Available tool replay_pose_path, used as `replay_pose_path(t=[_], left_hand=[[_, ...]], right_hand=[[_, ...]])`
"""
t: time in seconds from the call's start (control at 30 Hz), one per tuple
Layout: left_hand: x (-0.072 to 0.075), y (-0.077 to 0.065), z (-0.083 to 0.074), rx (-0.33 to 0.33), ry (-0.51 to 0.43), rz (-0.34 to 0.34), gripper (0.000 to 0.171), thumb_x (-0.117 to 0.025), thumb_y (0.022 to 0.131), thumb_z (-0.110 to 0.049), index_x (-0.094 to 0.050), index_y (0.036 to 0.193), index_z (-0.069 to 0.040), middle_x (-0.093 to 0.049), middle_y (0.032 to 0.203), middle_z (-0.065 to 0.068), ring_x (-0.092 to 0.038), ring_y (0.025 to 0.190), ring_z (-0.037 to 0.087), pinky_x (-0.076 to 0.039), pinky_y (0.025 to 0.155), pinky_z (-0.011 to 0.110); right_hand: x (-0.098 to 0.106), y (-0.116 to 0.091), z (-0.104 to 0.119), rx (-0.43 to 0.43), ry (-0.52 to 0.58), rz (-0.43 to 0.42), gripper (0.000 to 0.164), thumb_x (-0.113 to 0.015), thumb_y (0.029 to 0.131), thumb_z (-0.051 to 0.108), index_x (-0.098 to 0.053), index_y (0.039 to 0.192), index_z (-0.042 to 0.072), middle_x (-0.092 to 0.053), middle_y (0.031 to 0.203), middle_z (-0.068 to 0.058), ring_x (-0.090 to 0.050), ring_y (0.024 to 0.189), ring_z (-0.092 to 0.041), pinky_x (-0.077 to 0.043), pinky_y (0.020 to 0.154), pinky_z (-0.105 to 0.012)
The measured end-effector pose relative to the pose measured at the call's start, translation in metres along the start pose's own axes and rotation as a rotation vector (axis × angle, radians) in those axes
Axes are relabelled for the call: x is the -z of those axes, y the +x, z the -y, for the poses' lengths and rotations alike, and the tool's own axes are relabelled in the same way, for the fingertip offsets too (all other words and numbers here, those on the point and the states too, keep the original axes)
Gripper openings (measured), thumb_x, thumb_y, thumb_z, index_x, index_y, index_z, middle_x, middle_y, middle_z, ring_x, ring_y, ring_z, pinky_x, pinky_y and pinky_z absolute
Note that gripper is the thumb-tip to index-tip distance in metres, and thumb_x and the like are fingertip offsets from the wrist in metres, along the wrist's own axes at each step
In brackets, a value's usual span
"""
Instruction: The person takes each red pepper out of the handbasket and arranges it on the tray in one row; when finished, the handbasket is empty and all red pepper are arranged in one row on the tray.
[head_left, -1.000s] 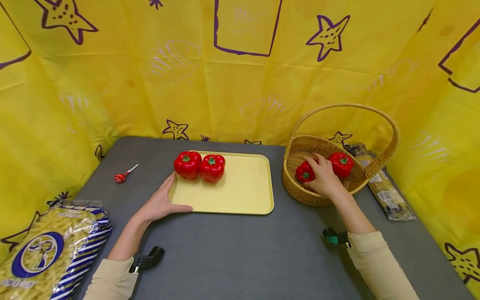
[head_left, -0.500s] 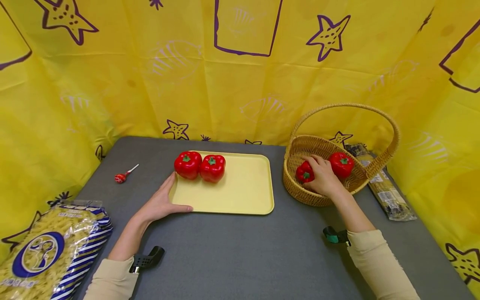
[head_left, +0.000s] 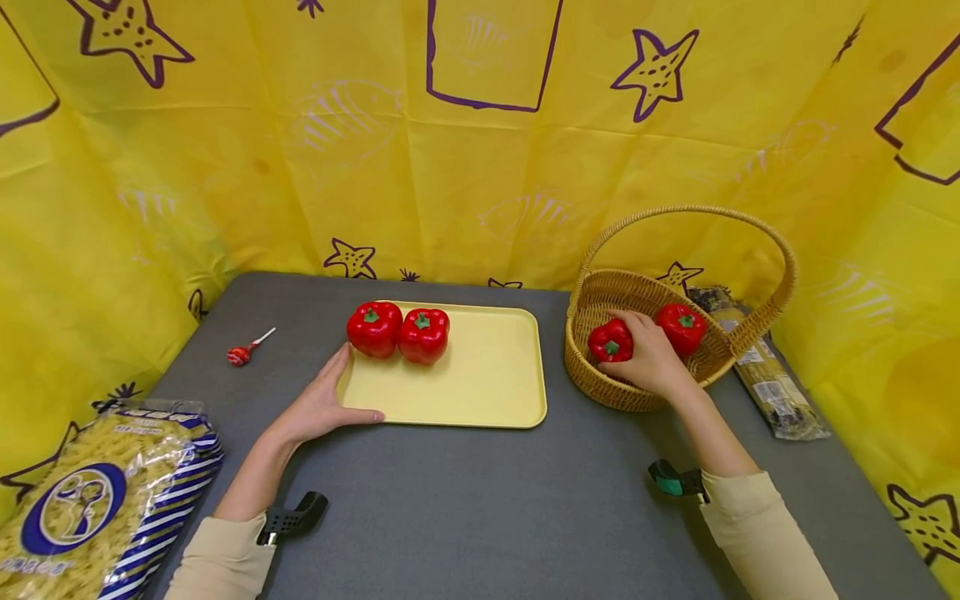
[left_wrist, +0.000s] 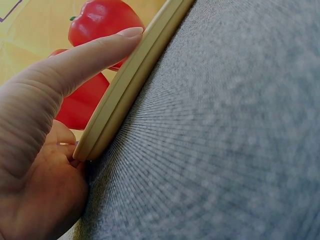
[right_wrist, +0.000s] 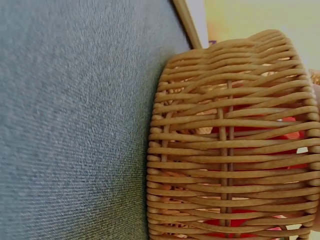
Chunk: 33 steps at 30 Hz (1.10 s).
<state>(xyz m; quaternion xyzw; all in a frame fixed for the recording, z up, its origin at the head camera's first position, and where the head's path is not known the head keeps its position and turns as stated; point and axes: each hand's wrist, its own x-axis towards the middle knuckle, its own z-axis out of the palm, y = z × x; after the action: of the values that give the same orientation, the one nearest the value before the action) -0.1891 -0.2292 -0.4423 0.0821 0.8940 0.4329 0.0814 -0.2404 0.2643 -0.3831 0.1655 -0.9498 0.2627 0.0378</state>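
In the head view, my left hand (head_left: 322,404) lies at the near left corner of a cream tray (head_left: 480,392), fingers straight along its left side. The thumb rests on the front rim (left_wrist: 117,95), as the left wrist view also shows. Two red bell peppers, one (head_left: 375,329) at the corner and another (head_left: 424,336) beside it, stand on the tray's far left. My right hand (head_left: 651,357) reaches into a wicker basket (head_left: 611,392) and grips a red bell pepper (head_left: 610,340) between thumb and fingers. Another bell pepper (head_left: 681,328) lies behind that hand in the basket.
The basket's tall handle (head_left: 690,210) arches over the right hand. A clear packet (head_left: 780,396) lies right of the basket. On the left are a lollipop (head_left: 240,356) and a large pasta bag (head_left: 112,500). A yellow curtain (head_left: 480,183) borders the grey table (head_left: 480,508).
My right hand has turned and shifted slightly; the pepper it holds shows more fully and has moved a little left and up. The left hand and tray keep their place.
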Motion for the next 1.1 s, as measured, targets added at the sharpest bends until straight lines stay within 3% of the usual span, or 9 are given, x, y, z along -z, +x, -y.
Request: replay_pose_path(t=[0.33, 0.5, 0.7, 1.1], left_hand=[[-0.001, 0.001, 0.002, 0.003, 0.007, 0.000, 0.132, -0.088, 0.068, -0.042, 0.004, 0.156, -0.007, 0.001, 0.162, 0.019, -0.006, 0.145, 0.041, -0.011, 0.111, 0.065], [-0.002, 0.002, 0.003, 0.007, 0.016, 0.001, 0.133, -0.088, 0.067, -0.044, 0.004, 0.156, -0.007, 0.001, 0.162, 0.018, -0.005, 0.146, 0.041, -0.010, 0.111, 0.065], [-0.001, 0.001, 0.001, 0.007, 0.011, 0.007, 0.131, -0.087, 0.069, -0.042, 0.005, 0.156, -0.006, 0.002, 0.161, 0.020, -0.004, 0.145, 0.043, -0.010, 0.110, 0.066], [-0.001, 0.002, 0.003, 0.026, 0.003, 0.015, 0.133, -0.087, 0.068, -0.044, 0.005, 0.156, -0.007, 0.002, 0.161, 0.019, -0.004, 0.145, 0.042, -0.009, 0.110, 0.067]], right_hand=[[0.006, -0.008, 0.011, -0.014, 0.053, -0.060, 0.086, -0.086, 0.074, 0.022, -0.040, 0.145, 0.005, -0.046, 0.137, -0.025, -0.047, 0.120, -0.041, -0.043, 0.093, -0.059], [0.010, -0.011, 0.019, -0.062, 0.083, -0.056, 0.088, -0.085, 0.075, 0.028, -0.038, 0.147, 0.007, -0.047, 0.136, -0.021, -0.051, 0.114, -0.038, -0.049, 0.088, -0.057], [0.015, -0.015, 0.030, -0.115, 0.109, -0.048, 0.093, -0.083, 0.077, 0.035, -0.032, 0.150, 0.008, -0.047, 0.136, -0.020, -0.054, 0.111, -0.038, -0.051, 0.085, -0.057], [0.022, -0.019, 0.049, -0.126, 0.159, -0.063, 0.095, -0.082, 0.077, 0.037, -0.029, 0.151, 0.010, -0.049, 0.132, -0.019, -0.057, 0.109, -0.037, -0.053, 0.084, -0.054]])
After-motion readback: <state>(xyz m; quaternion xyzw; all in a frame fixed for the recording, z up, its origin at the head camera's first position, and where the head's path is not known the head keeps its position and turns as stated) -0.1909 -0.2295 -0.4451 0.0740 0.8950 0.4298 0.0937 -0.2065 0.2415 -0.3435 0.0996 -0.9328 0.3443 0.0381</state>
